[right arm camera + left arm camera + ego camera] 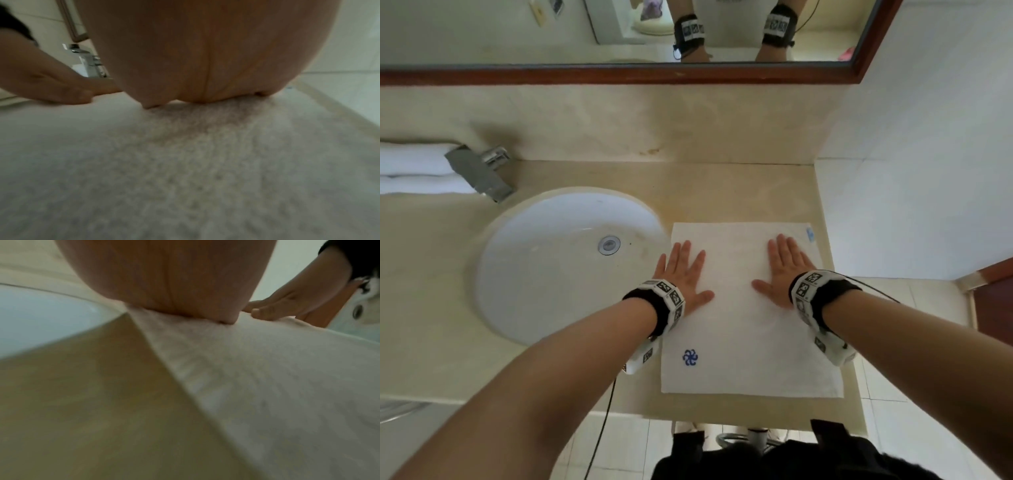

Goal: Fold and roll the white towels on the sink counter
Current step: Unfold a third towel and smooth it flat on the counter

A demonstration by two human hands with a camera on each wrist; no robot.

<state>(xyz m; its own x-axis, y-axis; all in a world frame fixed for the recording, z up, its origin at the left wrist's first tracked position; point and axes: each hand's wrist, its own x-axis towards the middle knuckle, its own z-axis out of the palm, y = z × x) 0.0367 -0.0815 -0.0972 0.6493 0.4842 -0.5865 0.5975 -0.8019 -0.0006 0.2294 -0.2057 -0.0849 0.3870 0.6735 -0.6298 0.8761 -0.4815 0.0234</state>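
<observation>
**Towel pressed flat beside the basin**

A white towel (750, 329) is spread flat on the beige counter (722, 192), just to the right of the round sink basin (534, 274), with its left edge close to the basin's rim. A small blue pinwheel mark (690, 357) is seen near its front left corner and a small blue tag (810, 234) at its far right corner. The left hand (685, 274) is laid palm down on the towel's left part, fingers straight and spread; nothing is gripped. The right hand (784, 267) is laid palm down on the right part in the same way, fingers extended. In both wrist views the heel of each palm is seen pressed into the terry cloth.

Only a metal drain (609, 245) is seen in the basin. Behind the faucet (482, 171), at the far left, rolled white towels (414, 168) are lined up against the wall. A mirror (619, 31) with a dark red frame is mounted above the counter.
</observation>
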